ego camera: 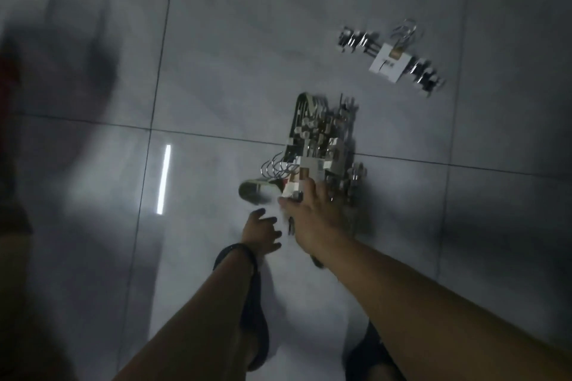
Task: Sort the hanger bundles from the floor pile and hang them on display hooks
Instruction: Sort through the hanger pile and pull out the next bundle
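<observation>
Your right hand (306,210) grasps the pile (322,139) at its near end; the pile's long axis runs toward 12 o'clock. Your left hand (261,232), released, lies at 8 o'clock of the grip.

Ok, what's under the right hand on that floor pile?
A white-banded hanger bundle at the near end of the pile, hooks pointing left. The right hand covers its lower part; the grip is blurred.

Dim shop-like interior, large glossy grey floor tiles (278,40) showing a strip-light reflection (163,179), labelled clip-hanger bundles (322,145) lying piled.
</observation>
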`<state>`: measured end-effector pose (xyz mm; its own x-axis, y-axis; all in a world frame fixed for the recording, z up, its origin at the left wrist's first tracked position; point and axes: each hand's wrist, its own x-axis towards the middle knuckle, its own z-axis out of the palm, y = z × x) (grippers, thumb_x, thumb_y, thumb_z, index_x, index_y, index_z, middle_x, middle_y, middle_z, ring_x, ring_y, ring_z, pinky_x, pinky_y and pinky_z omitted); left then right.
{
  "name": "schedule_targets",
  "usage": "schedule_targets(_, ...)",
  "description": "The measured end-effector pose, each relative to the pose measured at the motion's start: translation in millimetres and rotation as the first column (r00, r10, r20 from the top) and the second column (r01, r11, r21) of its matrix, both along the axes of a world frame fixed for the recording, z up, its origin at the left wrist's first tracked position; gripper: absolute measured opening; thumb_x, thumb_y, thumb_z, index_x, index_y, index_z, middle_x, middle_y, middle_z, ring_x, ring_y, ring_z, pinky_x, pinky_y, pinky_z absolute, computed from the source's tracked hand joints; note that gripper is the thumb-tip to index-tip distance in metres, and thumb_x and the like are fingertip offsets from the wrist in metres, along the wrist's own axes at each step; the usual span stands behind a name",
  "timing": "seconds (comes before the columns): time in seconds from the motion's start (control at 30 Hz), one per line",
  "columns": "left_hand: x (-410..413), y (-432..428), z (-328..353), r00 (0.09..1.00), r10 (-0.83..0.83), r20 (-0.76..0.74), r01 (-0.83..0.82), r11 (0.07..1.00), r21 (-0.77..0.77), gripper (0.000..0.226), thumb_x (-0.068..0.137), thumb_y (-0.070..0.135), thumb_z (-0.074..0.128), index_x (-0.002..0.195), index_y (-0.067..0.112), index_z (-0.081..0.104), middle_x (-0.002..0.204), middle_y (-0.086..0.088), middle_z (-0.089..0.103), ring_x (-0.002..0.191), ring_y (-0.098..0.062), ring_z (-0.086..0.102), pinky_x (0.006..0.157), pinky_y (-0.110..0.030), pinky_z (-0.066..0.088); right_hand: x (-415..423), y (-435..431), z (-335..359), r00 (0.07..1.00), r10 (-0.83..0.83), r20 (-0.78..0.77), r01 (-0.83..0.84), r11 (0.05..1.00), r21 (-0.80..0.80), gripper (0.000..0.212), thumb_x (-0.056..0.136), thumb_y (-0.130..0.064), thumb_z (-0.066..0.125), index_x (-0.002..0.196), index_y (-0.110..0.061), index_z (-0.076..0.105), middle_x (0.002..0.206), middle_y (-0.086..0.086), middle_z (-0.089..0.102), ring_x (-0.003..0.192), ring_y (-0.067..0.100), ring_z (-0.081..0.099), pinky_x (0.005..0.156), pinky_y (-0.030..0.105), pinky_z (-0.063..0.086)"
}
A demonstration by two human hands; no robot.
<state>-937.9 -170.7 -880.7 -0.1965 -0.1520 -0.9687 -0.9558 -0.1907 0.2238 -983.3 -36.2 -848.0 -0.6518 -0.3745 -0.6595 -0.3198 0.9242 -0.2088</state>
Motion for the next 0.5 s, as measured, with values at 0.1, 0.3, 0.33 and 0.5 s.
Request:
schedule_targets(0.1,0.2,0.0,-15.8,0.999,0.033,-0.041,-0.032,0.999,0.036,0.053,0.109,0.001,0.04,0.156,0.026,0.034,0.123,0.0,0.06,0.101,-0.02,0.061,0.096,-0.042,0.051,8.6,-13.9,-31.6,0.999,-0.016,-0.051,0.017,1.0,0.026,0.061,0.087,-0.038,0.067,0.141,-0.043,0.04,0.146,0.015,0.026,0.13,0.042,0.03,0.097,0.058,0.045)
schedule_targets(0.3,-12.5,16.7,-41.6,0.993,0.104,-0.053,-0.101,0.994,0.051,0.066,0.108,0.032,0.052,0.165,0.036,0.02,0.161,-0.011,0.043,0.137,-0.029,0.047,0.1,-0.039,0.035,25.5,29.6,-41.0,0.961,-0.181,-0.207,0.186,0.983,0.004,0.043,0.095,-0.052,0.057,0.133,-0.035,0.046,0.134,0.02,0.037,0.111,0.043,0.05,0.08,0.049,0.055)
schedule_targets(0.33,-17.1,20.2,-45.5,0.991,0.126,-0.046,-0.124,0.991,0.047,0.066,0.107,0.039,0.055,0.164,0.037,0.023,0.163,-0.01,0.04,0.142,-0.031,0.043,0.103,-0.043,0.034,25.5,39.4,-38.2,0.952,-0.213,-0.22,0.22,0.975,0.008,0.047,0.096,-0.055,0.056,0.136,-0.034,0.044,0.135,0.02,0.038,0.111,0.041,0.052,0.078,0.046,0.056)
schedule_targets(0.5,-40.3,44.2,-54.7,0.926,0.376,0.018,-0.376,0.919,0.12,0.048,0.098,0.037,0.069,0.141,0.022,0.053,0.14,-0.015,0.06,0.125,-0.034,0.057,0.098,-0.048,0.047,21.0,75.6,-37.3,0.825,-0.549,-0.133,0.558,0.829,0.041,0.064,0.09,-0.075,0.05,0.132,-0.028,0.043,0.14,0.014,0.04,0.109,0.03,0.057,0.079,0.041,0.058)
